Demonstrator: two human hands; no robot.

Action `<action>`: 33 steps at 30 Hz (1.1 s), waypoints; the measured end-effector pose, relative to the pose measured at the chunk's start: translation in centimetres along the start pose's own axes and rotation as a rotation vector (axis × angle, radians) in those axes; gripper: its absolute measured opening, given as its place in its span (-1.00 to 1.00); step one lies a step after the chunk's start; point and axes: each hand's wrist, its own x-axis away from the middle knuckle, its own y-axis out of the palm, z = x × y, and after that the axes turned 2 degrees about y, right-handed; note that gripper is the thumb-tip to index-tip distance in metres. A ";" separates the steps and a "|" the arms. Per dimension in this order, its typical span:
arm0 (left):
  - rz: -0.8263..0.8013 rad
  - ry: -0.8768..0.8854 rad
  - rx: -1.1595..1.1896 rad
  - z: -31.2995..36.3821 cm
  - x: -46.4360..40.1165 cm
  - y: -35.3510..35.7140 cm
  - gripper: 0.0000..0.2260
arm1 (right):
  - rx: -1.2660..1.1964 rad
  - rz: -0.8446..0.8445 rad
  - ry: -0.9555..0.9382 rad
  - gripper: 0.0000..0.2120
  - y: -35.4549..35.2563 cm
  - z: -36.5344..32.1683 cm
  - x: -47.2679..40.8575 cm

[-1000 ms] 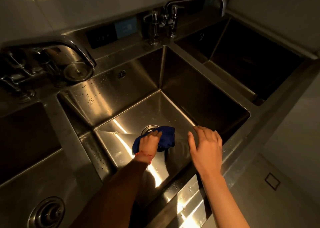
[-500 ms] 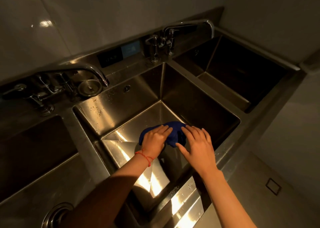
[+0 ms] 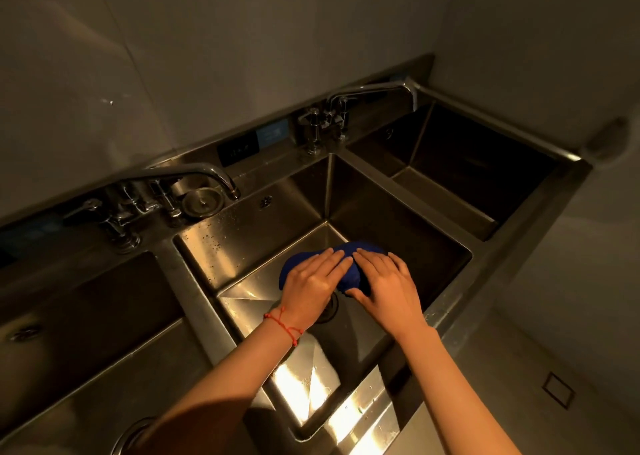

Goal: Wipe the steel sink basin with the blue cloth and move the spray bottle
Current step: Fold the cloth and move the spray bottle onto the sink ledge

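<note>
Two bare forearms seen nearest, reaching from the lower edge down into the middle basin [image 3: 398,212] of a steel sink with three compartments. Noted a red string bracelet [image 3: 282,324] tied round the left wrist. Found the left hand [image 3: 311,281] and the right hand [image 3: 388,285] side by side, fingertips nearly touching, both laid palm down on the blue cloth [image 3: 346,276]. Fingers of both hands held straight and a little spread, pressed flat on the cloth and not curled round it. Blue cloth bunched on the floor of the middle basin, under both palms, just beyond the round drain [image 3: 330,307], partly hidden by the left wrist. Bright reflections observed on the near part of the basin floor and on the front rim; small drops on the back wall of the basin.

Further back, seen a darker left basin [image 3: 86,298] and a shadowed right basin [image 3: 467,177]. On the rear ledge, noted a left faucet [image 3: 207,172] with a round strainer plug [image 3: 202,201] lying under its spout, and a right faucet [image 3: 374,91] turned over the right basin. Beyond these, only a plain grey wall [image 3: 242,39].
</note>
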 end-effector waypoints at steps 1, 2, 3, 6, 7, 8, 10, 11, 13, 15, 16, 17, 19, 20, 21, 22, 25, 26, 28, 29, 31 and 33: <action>0.013 -0.005 0.004 0.1 0.1 -0.3 -0.47 | -0.007 0.028 -0.010 -0.46 -0.2 -0.3 0.0; 0.023 -0.009 0.007 0.3 0.1 -0.6 -0.46 | -0.015 0.056 -0.018 -0.47 -0.5 -0.5 0.0; 0.037 -0.011 0.005 0.4 0.2 -0.9 -0.46 | -0.023 0.084 -0.026 -0.48 -0.7 -0.8 0.0; 0.060 -0.006 0.001 0.8 0.5 -1.7 -0.43 | -0.031 0.159 -0.047 -0.52 -1.4 -1.3 0.4; 0.063 -0.004 -0.001 0.9 0.6 -1.8 -0.41 | -0.035 0.175 -0.051 -0.53 -1.6 -1.4 0.6; 0.063 -0.004 -0.002 1.0 0.6 -2.1 -0.40 | -0.041 0.190 -0.056 -0.54 -1.8 -1.5 0.7; 0.055 -0.008 0.002 1.1 0.7 -2.4 -0.39 | -0.046 0.223 -0.066 -0.56 -2.3 -1.6 1.0; 0.049 -0.009 0.011 1.2 0.7 -2.6 -0.40 | -0.042 0.243 -0.075 -0.56 -2.6 -1.6 1.1; 0.037 -0.008 0.036 1.4 0.8 -3.0 -0.42 | -0.023 0.277 -0.097 -0.56 -3.2 -1.5 1.5; 0.021 -0.016 0.053 1.7 0.7 -3.6 -0.41 | 0.005 0.311 -0.128 -0.55 -3.7 -1.4 1.7; 0.011 -0.030 0.057 1.8 0.6 -3.9 -0.40 | 0.021 0.328 -0.142 -0.56 -3.9 -1.3 1.8; -0.002 -0.045 0.056 1.9 0.4 -4.1 -0.38 | 0.033 0.345 -0.155 -0.56 -4.1 -1.1 1.9; -0.044 -0.067 0.046 2.1 0.0 -4.6 -0.38 | 0.057 0.379 -0.186 -0.58 -4.5 -0.7 2.1; -0.072 -0.083 0.060 2.2 -0.3 -4.8 -0.37 | 0.072 0.397 -0.206 -0.58 -4.7 -0.4 2.3; -0.099 -0.107 0.087 2.3 -0.5 -4.9 -0.36 | 0.086 0.416 -0.228 -0.59 -4.9 -0.1 2.3; -0.135 -0.129 0.118 2.4 -0.8 -4.8 -0.34 | 0.101 0.431 -0.250 -0.59 -5.1 0.3 2.5; -0.234 -0.168 0.231 2.9 -1.9 -4.7 -0.24 | 0.149 0.464 -0.303 -0.61 -5.8 1.4 2.6; -0.249 -0.181 0.269 3.1 -2.3 -4.6 -0.22 | 0.163 0.473 -0.316 -0.62 -6.1 1.7 2.6; -0.267 -0.201 0.337 3.3 -3.1 -4.5 -0.20 | 0.189 0.493 -0.334 -0.64 -6.5 2.5 2.5; -0.276 -0.203 0.356 3.3 -3.5 -4.4 -0.20 | 0.199 0.502 -0.340 -0.66 -6.7 2.9 2.4; -0.282 -0.206 0.374 3.2 -4.3 -4.2 -0.22 | 0.213 0.516 -0.353 -0.70 -6.9 3.9 2.1; -0.283 -0.209 0.374 3.2 -5.2 -3.9 -0.22 | 0.227 0.526 -0.363 -0.72 -7.0 5.0 1.7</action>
